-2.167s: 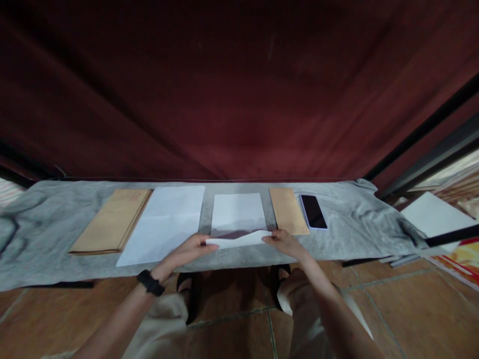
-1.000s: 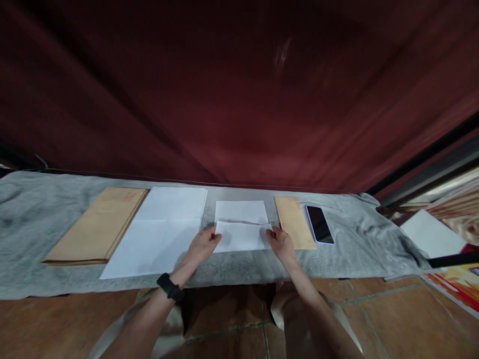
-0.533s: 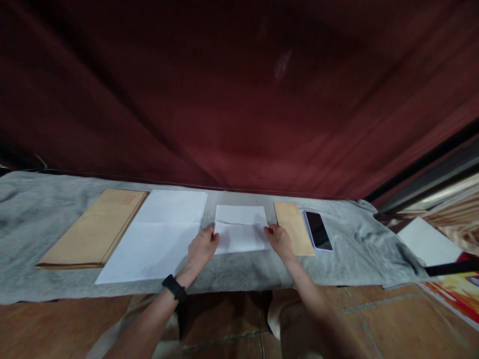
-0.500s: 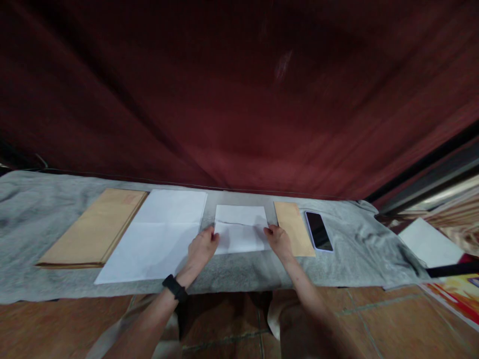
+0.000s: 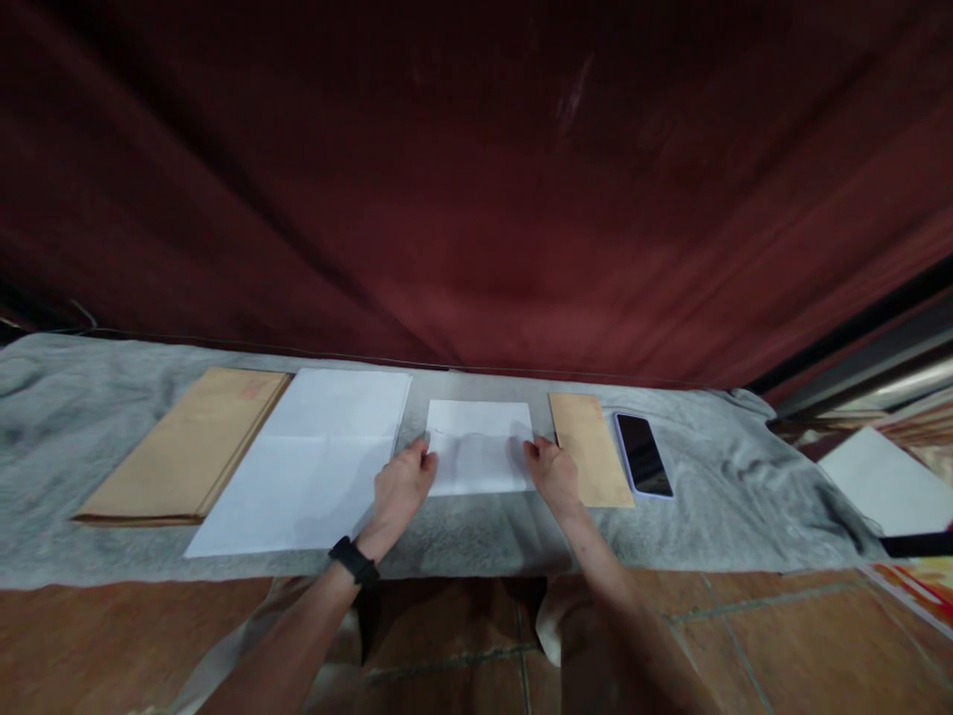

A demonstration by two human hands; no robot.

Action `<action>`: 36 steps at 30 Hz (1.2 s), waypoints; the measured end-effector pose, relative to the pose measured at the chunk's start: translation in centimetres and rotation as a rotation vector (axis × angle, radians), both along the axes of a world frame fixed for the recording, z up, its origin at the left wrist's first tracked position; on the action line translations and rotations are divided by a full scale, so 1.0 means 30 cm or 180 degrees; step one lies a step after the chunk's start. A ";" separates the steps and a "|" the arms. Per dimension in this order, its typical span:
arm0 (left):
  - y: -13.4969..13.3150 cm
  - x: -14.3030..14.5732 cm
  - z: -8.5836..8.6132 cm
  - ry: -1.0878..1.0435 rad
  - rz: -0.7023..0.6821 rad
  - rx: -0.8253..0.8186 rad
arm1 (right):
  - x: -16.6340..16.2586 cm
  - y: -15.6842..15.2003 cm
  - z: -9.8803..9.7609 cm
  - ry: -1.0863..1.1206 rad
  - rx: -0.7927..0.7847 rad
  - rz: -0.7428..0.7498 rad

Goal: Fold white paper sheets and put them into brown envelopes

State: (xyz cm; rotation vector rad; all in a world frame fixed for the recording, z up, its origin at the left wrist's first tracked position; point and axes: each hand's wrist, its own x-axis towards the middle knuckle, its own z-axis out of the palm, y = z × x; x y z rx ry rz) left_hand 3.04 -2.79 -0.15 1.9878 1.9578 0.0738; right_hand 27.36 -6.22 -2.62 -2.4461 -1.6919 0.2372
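Note:
A folded white sheet of paper (image 5: pixel 480 452) lies in front of me on the grey cloth. My left hand (image 5: pixel 403 485) pinches its left edge, thumb against curled fingers. At the opposite edge, my right hand (image 5: pixel 552 471) grips the paper in the same way. A small dark crease line shows near the sheet's upper left. Left of my left hand lies a stack of larger white paper (image 5: pixel 313 467) with a faint fold across its middle. Just right of my right hand is a narrow brown envelope (image 5: pixel 594 452).
Brown envelopes (image 5: pixel 183 447) are stacked at the left. A phone (image 5: pixel 644 455) in a pale case lies right of the narrow envelope. Grey cloth (image 5: pixel 751 487) covers the surface, which ends at a dark red curtain (image 5: pixel 476 199). A white sheet (image 5: pixel 889 482) is at far right.
The dark line across the folded sheet has mostly closed, and the paper looks flatter. Both hands keep their hold at its sides. The view has shifted slightly.

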 end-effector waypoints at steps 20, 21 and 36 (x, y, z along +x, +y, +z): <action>0.033 -0.025 -0.021 -0.0640 0.0156 -0.0192 | 0.010 0.049 0.009 0.0439 0.0001 -0.0261; 0.032 -0.018 -0.014 -0.0499 0.0143 -0.0200 | 0.017 0.048 0.006 0.0505 0.0031 -0.0252; 0.016 0.020 0.004 0.0134 0.0152 -0.0111 | 0.072 0.036 0.000 0.0892 0.0048 -0.0096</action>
